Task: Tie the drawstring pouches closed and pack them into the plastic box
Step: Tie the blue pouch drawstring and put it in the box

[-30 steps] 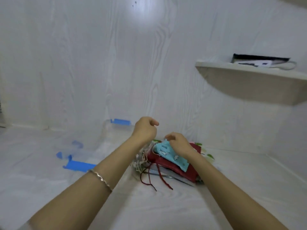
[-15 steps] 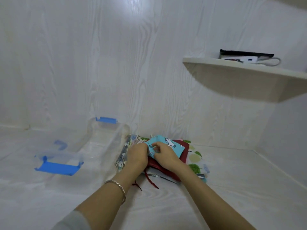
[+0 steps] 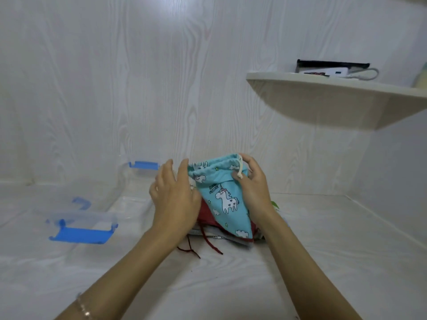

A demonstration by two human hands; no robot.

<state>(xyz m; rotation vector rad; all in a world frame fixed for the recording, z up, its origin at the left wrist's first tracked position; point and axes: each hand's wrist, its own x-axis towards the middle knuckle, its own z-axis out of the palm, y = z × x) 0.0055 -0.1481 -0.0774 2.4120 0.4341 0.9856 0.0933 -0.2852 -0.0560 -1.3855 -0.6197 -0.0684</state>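
Turquoise cotton printed with white unicorns makes up the pouch point(image 3: 221, 199) that the person holds above the counter point(image 3: 231, 285), its mouth uppermost and its lower corner hanging down to the pile of pouches point(image 3: 231, 239) beneath. The right hand point(image 3: 251, 188) grips the pouch's top right corner, fingers curled round the gathered hem and the thumb pressed on the knotted cream drawstring point(image 3: 240, 169). The left hand point(image 3: 175, 197) is spread fairly wide, fingers straight and pointing up, the forefinger touching the left edge of the pouch's mouth; whether its thumb sits behind the cloth cannot be told. The mouth is only partly gathered.

A red pouch point(image 3: 206, 212) lies on top of the pile, right under the lifted one, and dark red cords point(image 3: 191, 250) trail from the pile onto the counter toward the person. Left of the hands stands the clear plastic box point(image 3: 129, 199), open, with a blue clasp point(image 3: 143, 165) at its far end near the wall point(image 3: 115, 88). The clear lid point(image 3: 80, 215) lies apart from it, further left, a blue clip along its near edge. A thin bracelet point(image 3: 83, 308) circles the left wrist. High on the right a rounded shelf point(image 3: 335, 100) juts from the white wood-grain wall, carrying a black-and-white device point(image 3: 332, 68) with a cable
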